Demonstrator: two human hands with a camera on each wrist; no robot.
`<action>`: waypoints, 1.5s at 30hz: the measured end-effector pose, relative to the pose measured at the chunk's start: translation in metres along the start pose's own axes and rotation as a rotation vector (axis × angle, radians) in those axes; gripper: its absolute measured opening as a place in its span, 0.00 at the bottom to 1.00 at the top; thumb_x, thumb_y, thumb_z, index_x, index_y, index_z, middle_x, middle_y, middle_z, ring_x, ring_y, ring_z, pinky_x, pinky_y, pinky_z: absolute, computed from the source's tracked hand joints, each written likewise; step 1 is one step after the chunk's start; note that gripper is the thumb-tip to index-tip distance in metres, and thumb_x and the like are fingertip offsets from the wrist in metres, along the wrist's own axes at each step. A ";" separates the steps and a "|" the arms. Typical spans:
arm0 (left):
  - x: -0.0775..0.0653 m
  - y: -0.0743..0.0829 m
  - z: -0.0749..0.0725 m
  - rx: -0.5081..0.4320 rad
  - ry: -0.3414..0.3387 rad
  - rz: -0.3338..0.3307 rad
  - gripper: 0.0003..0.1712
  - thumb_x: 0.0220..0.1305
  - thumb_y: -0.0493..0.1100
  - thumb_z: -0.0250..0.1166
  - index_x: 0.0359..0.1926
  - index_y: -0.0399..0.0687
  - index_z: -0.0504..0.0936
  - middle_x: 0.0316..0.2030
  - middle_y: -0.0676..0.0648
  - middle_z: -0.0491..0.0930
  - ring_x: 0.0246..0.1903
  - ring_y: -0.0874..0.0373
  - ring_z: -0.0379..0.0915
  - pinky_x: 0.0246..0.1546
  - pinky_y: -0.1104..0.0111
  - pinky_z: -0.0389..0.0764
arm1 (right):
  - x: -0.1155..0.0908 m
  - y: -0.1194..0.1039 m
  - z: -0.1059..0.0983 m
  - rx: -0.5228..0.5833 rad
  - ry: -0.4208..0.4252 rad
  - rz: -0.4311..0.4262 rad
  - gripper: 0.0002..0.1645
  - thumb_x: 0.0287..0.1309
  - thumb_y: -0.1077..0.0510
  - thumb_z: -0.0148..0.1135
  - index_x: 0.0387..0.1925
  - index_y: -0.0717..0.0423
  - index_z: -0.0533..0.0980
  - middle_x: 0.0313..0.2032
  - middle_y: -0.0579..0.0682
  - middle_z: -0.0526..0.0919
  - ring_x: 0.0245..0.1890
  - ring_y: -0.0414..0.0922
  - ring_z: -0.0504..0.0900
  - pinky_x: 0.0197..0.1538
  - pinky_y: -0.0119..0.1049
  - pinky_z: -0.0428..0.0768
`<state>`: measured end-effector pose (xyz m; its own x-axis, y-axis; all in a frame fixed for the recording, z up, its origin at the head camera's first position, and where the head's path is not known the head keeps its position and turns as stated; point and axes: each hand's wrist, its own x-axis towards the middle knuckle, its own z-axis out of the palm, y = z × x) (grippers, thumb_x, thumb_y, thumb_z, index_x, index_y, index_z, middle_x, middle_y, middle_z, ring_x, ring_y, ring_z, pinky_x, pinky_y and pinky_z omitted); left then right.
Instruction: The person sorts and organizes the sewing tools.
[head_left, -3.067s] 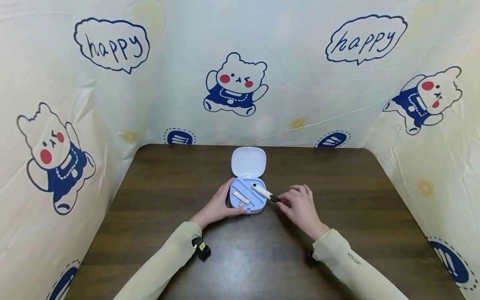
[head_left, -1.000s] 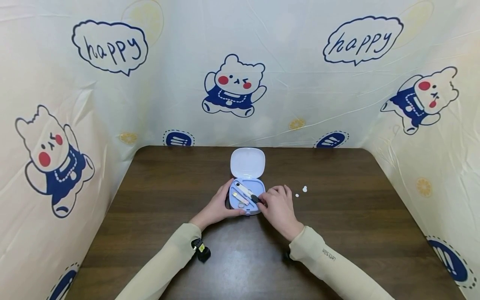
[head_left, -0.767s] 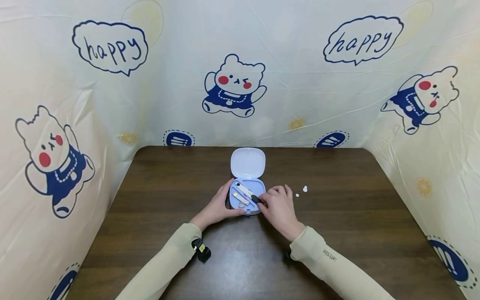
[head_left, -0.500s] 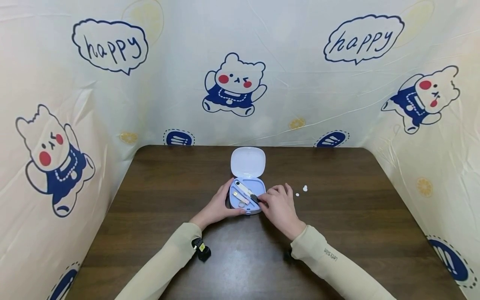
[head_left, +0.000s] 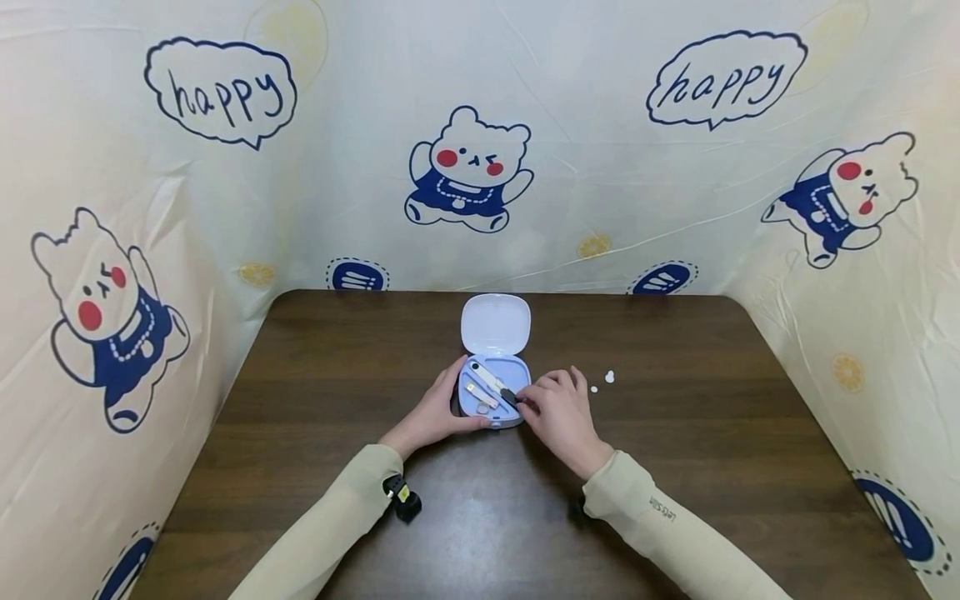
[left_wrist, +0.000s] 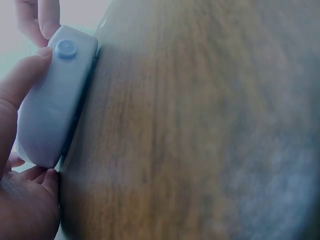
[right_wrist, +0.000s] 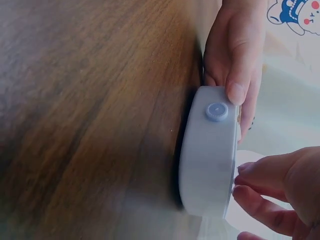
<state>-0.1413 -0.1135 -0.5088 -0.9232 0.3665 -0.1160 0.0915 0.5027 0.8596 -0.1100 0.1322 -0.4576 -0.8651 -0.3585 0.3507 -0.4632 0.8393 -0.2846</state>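
Observation:
A light blue case [head_left: 517, 375] lies open on the dark wooden table [head_left: 337, 400], with its lid [head_left: 495, 323] folded back. My left hand [head_left: 448, 406] grips the case's left side, thumb on the front wall. A white stick tool [head_left: 489, 381] with a black end [head_left: 510, 395] lies slantwise inside the case. My right hand [head_left: 523, 402] pinches that black end at the case's right edge. A smaller pale piece [head_left: 480, 395] lies in the tray beside it. In the wrist views the case's side wall [left_wrist: 52, 100] [right_wrist: 210, 150] with its round button [right_wrist: 217, 111] is held between fingers.
Two tiny white bits [head_left: 609, 377] [head_left: 594, 389] lie on the table right of my right hand. A printed bear-pattern sheet [head_left: 472, 167] walls in the table at the back and both sides. A black wrist-mounted device [head_left: 405, 500] sits under the left sleeve.
The right hand moved left with the white tool, from across the case's right rim to lying inside the tray. The two white bits came into view. The left hand stayed put.

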 end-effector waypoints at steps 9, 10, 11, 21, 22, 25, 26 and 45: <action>0.001 -0.002 0.000 0.006 0.002 0.004 0.72 0.52 0.65 0.81 0.85 0.55 0.44 0.81 0.41 0.50 0.78 0.46 0.51 0.75 0.45 0.58 | -0.005 0.016 -0.004 0.026 0.065 0.013 0.07 0.56 0.57 0.80 0.38 0.49 0.90 0.33 0.46 0.90 0.45 0.53 0.78 0.69 0.72 0.59; 0.001 -0.002 0.000 0.005 0.000 0.002 0.72 0.52 0.65 0.81 0.85 0.56 0.43 0.81 0.42 0.50 0.78 0.46 0.51 0.75 0.45 0.58 | -0.005 0.018 -0.005 0.030 0.064 0.022 0.08 0.56 0.57 0.80 0.39 0.49 0.90 0.33 0.46 0.90 0.46 0.53 0.78 0.69 0.72 0.59; 0.001 -0.002 0.000 0.002 -0.001 0.001 0.72 0.51 0.64 0.81 0.85 0.56 0.43 0.81 0.42 0.50 0.78 0.46 0.51 0.75 0.45 0.58 | -0.006 0.020 -0.006 0.033 0.063 0.031 0.08 0.56 0.57 0.80 0.39 0.49 0.90 0.33 0.46 0.90 0.46 0.53 0.78 0.69 0.72 0.58; 0.001 0.000 -0.001 -0.004 0.003 0.009 0.71 0.52 0.63 0.81 0.84 0.54 0.45 0.80 0.40 0.51 0.78 0.45 0.52 0.75 0.45 0.58 | -0.012 0.047 -0.014 0.073 0.038 0.125 0.05 0.58 0.57 0.78 0.37 0.48 0.89 0.35 0.47 0.90 0.51 0.56 0.77 0.71 0.71 0.55; 0.001 0.000 -0.001 -0.004 0.003 0.010 0.71 0.53 0.62 0.81 0.84 0.54 0.45 0.80 0.40 0.51 0.78 0.44 0.51 0.75 0.44 0.58 | -0.013 0.050 -0.014 0.073 0.038 0.130 0.05 0.58 0.57 0.78 0.37 0.49 0.89 0.35 0.48 0.90 0.51 0.56 0.77 0.71 0.71 0.55; 0.001 -0.001 -0.001 -0.005 0.003 0.013 0.71 0.53 0.62 0.81 0.84 0.53 0.45 0.80 0.39 0.51 0.78 0.44 0.51 0.75 0.43 0.58 | -0.015 0.059 -0.017 0.067 0.040 0.143 0.05 0.58 0.57 0.78 0.37 0.49 0.89 0.35 0.49 0.90 0.52 0.58 0.77 0.70 0.72 0.56; 0.001 -0.001 -0.001 -0.005 0.002 0.013 0.71 0.53 0.62 0.81 0.84 0.53 0.45 0.80 0.40 0.51 0.78 0.44 0.51 0.75 0.43 0.58 | -0.016 0.063 -0.017 0.064 0.041 0.147 0.05 0.58 0.58 0.78 0.38 0.49 0.89 0.35 0.49 0.90 0.52 0.58 0.77 0.70 0.72 0.56; -0.001 0.002 -0.001 -0.001 0.001 -0.004 0.71 0.53 0.63 0.81 0.84 0.56 0.44 0.81 0.41 0.50 0.78 0.45 0.50 0.75 0.44 0.57 | -0.014 0.132 -0.024 0.047 -0.157 0.255 0.06 0.64 0.56 0.73 0.41 0.50 0.89 0.44 0.55 0.89 0.59 0.64 0.71 0.68 0.72 0.54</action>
<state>-0.1409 -0.1134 -0.5060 -0.9239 0.3636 -0.1192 0.0872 0.5035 0.8596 -0.1539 0.2579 -0.4786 -0.9721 -0.2005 0.1215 -0.2325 0.8917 -0.3883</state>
